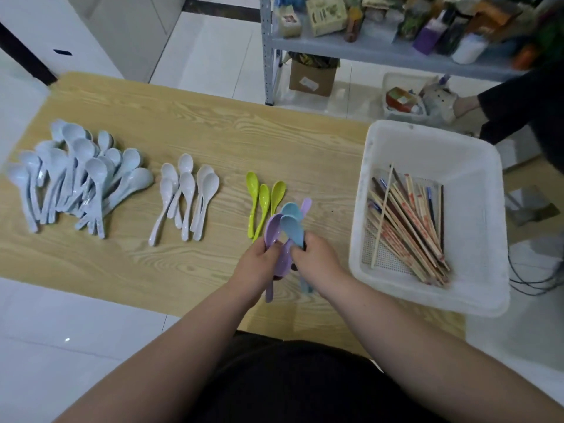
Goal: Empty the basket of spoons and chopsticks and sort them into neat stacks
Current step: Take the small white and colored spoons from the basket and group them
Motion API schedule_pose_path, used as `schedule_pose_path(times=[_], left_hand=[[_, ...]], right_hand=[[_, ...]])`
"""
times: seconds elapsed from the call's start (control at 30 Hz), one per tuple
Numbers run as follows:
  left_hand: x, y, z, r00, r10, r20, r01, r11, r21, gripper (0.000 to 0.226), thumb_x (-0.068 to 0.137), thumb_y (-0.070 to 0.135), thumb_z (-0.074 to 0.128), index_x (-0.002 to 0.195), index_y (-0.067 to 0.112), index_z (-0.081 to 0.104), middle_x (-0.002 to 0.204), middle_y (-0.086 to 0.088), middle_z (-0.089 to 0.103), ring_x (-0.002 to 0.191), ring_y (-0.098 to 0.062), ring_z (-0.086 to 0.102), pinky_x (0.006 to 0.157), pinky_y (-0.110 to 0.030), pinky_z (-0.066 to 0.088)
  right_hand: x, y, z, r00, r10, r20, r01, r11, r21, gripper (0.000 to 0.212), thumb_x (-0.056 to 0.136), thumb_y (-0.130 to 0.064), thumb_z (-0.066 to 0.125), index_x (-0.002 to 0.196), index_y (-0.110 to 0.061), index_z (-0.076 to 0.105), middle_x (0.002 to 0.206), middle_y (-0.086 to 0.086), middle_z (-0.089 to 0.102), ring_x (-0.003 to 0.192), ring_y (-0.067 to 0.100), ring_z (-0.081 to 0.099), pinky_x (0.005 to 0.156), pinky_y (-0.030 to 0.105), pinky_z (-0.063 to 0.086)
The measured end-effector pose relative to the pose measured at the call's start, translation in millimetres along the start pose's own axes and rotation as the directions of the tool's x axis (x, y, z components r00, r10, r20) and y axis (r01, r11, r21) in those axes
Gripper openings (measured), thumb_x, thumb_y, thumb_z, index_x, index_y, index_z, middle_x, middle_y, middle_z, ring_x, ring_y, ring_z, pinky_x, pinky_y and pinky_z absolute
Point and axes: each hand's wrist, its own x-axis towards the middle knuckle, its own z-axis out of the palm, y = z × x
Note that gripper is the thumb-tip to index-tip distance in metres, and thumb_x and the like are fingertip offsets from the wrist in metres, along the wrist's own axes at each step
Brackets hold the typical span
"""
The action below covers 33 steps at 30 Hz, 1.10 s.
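Hands [258, 265] [317, 264] grip spoons [291, 225] — perhaps four — near basket rim [361, 193].

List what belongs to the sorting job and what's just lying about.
Job: white plastic basket, wooden chopsticks, pale blue plastic spoons, white spoons, green spoons, purple spoons in left hand, teal spoons in right hand.
Lying about: brown cardboard box, grey metal shelf.

Red print on the chopsticks [410, 219] is too blurred to read.

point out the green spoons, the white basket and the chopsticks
green spoons [264, 194] head view, bowl of the middle spoon
white basket [427, 148] head view, far wall
chopsticks [409, 221] head view, middle of the bundle
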Motion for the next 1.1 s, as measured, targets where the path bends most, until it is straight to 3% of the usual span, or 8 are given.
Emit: schedule_pose_path(times=[0.17, 0.3, 0.53, 0.7, 0.8, 0.93, 1.03, 1.1], left_hand=[[20, -13, -31, 0.992, -0.013, 0.126, 0.010, 1.000, 0.023, 0.016, 0.085, 0.026, 0.054, 0.090, 0.012, 0.060, 0.075, -0.003, 0.062, 0.064, -0.017, 0.055, 0.059, -0.031, 0.046], [28, -19, -50, 0.977, -0.018, 0.214, 0.001, 0.997, 0.078, 0.007, 0.095, 0.015, 0.054, 0.095, 0.015, 0.061, 0.072, 0.006, 0.062, 0.059, -0.007, 0.053, 0.057, -0.024, 0.046], [48, -27, -62, 0.972, -0.063, 0.227, 0.035, 0.991, 0.127, 0.023, 0.084, 0.033, 0.056, 0.101, 0.022, 0.067, 0.091, -0.003, 0.073, 0.074, -0.018, 0.062, 0.067, -0.036, 0.052], [60, -14, -59, 0.987, -0.121, 0.109, 0.125, 0.992, -0.028, 0.019, 0.097, 0.009, 0.048, 0.105, 0.006, 0.065, 0.083, -0.008, 0.064, 0.062, -0.015, 0.057, 0.052, -0.020, 0.051], [78, -4, -70, 0.994, -0.108, -0.034, 0.106, 0.992, -0.071, 0.024, 0.096, 0.005, 0.043, 0.103, 0.011, 0.066, 0.081, -0.010, 0.061, 0.061, -0.015, 0.060, 0.055, -0.021, 0.053], [111, 3, -92, 0.993, -0.053, -0.108, 0.075, 0.975, 0.208, 0.018, 0.094, 0.018, 0.043, 0.089, 0.015, 0.060, 0.070, -0.007, 0.063, 0.064, -0.023, 0.063, 0.060, -0.029, 0.046], [133, 5, -100, 0.996, -0.037, -0.084, 0.063, 0.940, 0.334, 0.016, 0.094, 0.027, 0.046, 0.103, 0.022, 0.059, 0.076, -0.005, 0.069, 0.077, -0.021, 0.067, 0.072, -0.033, 0.052], [141, 6, -99, 0.997, -0.030, -0.073, 0.055, 0.925, 0.376, 0.020, 0.093, 0.019, 0.049, 0.111, 0.024, 0.057, 0.084, 0.001, 0.068, 0.083, -0.017, 0.064, 0.065, -0.028, 0.045]], right_hand=[[15, -7, 35, 0.995, 0.098, -0.022, -0.097, 0.994, 0.052, 0.011, 0.093, -0.018, 0.053, 0.097, -0.020, 0.063, 0.088, 0.001, 0.068, 0.081, 0.022, 0.066, 0.067, 0.032, 0.050], [25, -13, 53, 0.989, 0.146, -0.022, -0.143, 0.985, 0.099, 0.012, 0.086, -0.027, 0.057, 0.087, -0.020, 0.067, 0.083, 0.005, 0.073, 0.079, 0.027, 0.071, 0.074, 0.045, 0.058], [38, -22, 55, 0.986, 0.160, -0.036, -0.158, 0.986, 0.046, 0.014, 0.085, -0.014, 0.061, 0.074, -0.023, 0.061, 0.076, -0.002, 0.067, 0.073, 0.019, 0.063, 0.066, 0.032, 0.048], [54, -14, 49, 0.983, 0.143, -0.114, -0.140, 0.990, 0.037, 0.016, 0.085, -0.009, 0.057, 0.084, -0.024, 0.061, 0.072, -0.009, 0.060, 0.069, 0.014, 0.056, 0.056, 0.024, 0.040], [66, -10, 40, 0.974, 0.150, -0.169, -0.138, 0.987, 0.078, 0.025, 0.087, -0.005, 0.053, 0.094, -0.026, 0.064, 0.074, -0.011, 0.061, 0.067, 0.007, 0.054, 0.054, 0.016, 0.038], [87, -7, 26, 0.953, 0.204, -0.223, -0.187, 0.978, 0.098, 0.021, 0.091, -0.005, 0.051, 0.093, -0.023, 0.062, 0.077, -0.007, 0.060, 0.068, 0.009, 0.055, 0.055, 0.019, 0.038], [104, -5, 23, 0.935, 0.261, -0.242, -0.244, 0.965, 0.097, 0.024, 0.092, -0.004, 0.048, 0.101, -0.018, 0.064, 0.089, 0.001, 0.064, 0.079, 0.020, 0.059, 0.058, 0.025, 0.040], [114, -6, 28, 0.934, 0.280, -0.223, -0.270, 0.960, 0.071, 0.025, 0.091, -0.006, 0.049, 0.105, -0.017, 0.067, 0.096, 0.004, 0.066, 0.085, 0.022, 0.060, 0.067, 0.027, 0.041]])
